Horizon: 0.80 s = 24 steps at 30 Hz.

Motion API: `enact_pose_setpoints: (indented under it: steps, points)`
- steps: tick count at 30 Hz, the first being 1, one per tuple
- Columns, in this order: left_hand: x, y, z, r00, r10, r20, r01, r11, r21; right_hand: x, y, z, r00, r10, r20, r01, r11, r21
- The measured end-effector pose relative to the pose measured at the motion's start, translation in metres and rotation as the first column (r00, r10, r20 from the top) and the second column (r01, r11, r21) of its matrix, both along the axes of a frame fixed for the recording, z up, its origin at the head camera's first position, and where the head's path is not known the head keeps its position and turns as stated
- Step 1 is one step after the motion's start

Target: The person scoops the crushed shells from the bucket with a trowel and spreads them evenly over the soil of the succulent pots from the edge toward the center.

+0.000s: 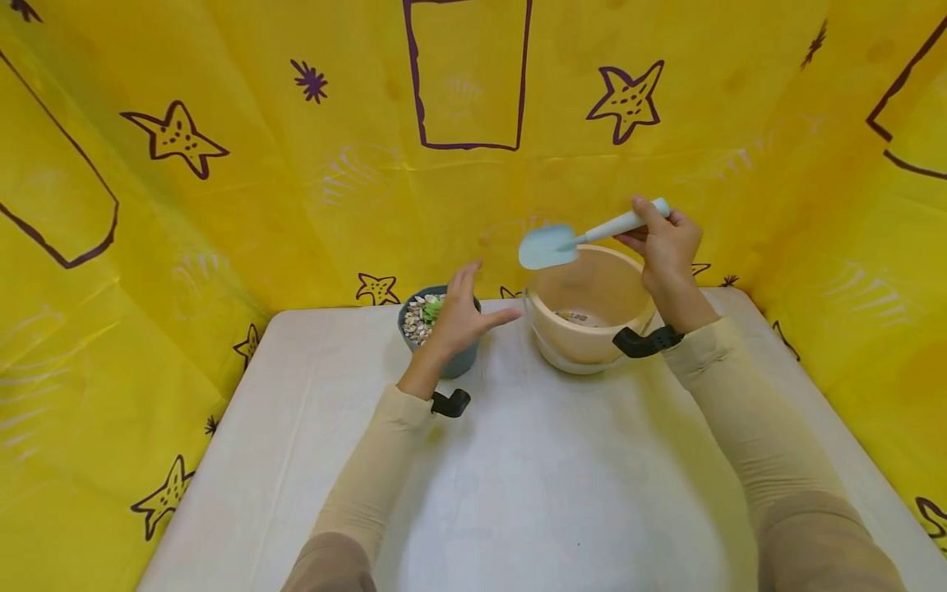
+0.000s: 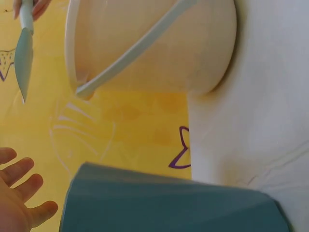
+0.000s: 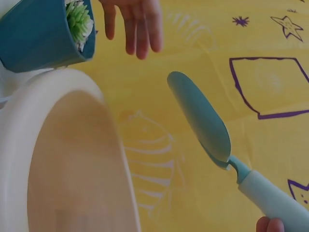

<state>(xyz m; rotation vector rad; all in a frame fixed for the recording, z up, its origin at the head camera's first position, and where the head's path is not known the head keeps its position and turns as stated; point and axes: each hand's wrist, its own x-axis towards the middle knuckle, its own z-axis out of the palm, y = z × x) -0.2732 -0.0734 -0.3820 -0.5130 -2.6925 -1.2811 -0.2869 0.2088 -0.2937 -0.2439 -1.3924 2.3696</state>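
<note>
My right hand (image 1: 669,242) grips the pale handle of a light blue trowel (image 1: 549,247) and holds it over a cream bucket (image 1: 584,349). The trowel's blade (image 3: 203,118) points left, above the bucket's rim. With fingers spread and holding nothing, my left hand (image 1: 462,316) hovers over the right side of a dark teal pot (image 2: 174,205). Pebbles (image 1: 418,319) and a green succulent (image 3: 78,21) fill the pot's top; the hand hides part of it in the head view. A pale band handle (image 2: 140,46) hangs down the bucket's side.
A white-covered table (image 1: 518,477) carries both containers near its back edge. Yellow cloth (image 1: 355,205) with purple starfish drawings rises behind and on both sides. Pot and bucket stand side by side with a small gap between them. Some small printed marks show on the bucket's bottom.
</note>
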Motion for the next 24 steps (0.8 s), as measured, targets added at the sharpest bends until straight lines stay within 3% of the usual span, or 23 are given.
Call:
enact_pose_setpoints:
  steps: [12,24]
  points:
    - [-0.002,0.025,-0.004,1.000,-0.026,-0.012,0.025,0.999,-0.024,0.004,0.022,-0.002,0.999,-0.018,0.032,0.019,0.999,-0.036]
    - [0.001,0.044,-0.011,0.997,-0.066,0.042,0.067,0.997,-0.036,0.007,0.038,-0.013,0.999,-0.013,0.029,0.014,0.999,-0.052]
